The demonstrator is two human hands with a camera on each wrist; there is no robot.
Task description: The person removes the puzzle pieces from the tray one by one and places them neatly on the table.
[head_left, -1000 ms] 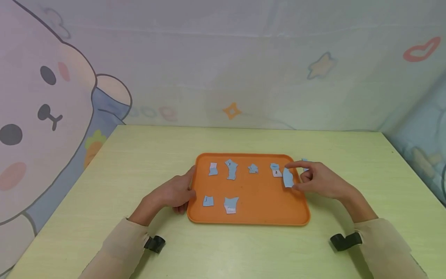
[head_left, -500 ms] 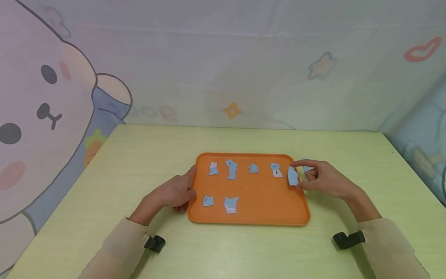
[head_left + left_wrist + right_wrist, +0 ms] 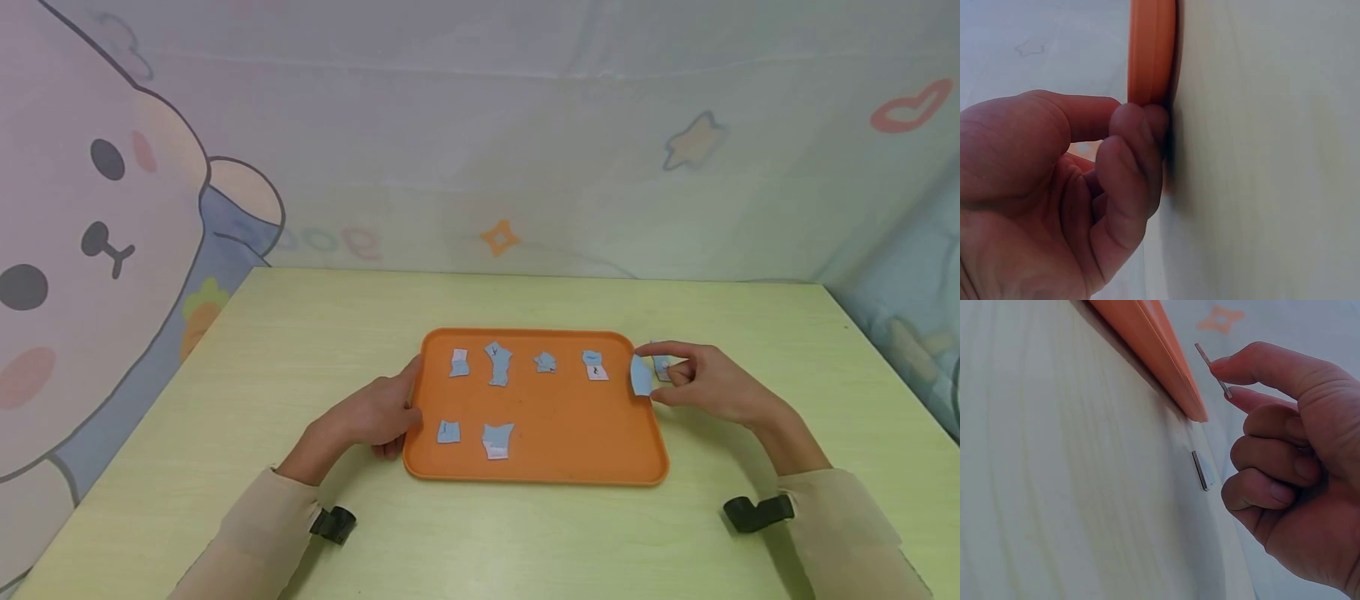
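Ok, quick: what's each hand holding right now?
Left hand: gripping the orange tray by its left edge.
Right hand: pinching a light blue piece between thumb and forefinger.

Apparently six pieces (image 3: 498, 367) lie on the tray (image 3: 573, 437), another piece (image 3: 661, 366) to its right.

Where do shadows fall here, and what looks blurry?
Head view: fairly even light, soft shadows on the table beside both sleeves, tiny marks on the blue pieces hard to read; left wrist view: fuzzy table grain, dark shadow beneath the tray; right wrist view: fuzzy grain too, shadow near the tray.
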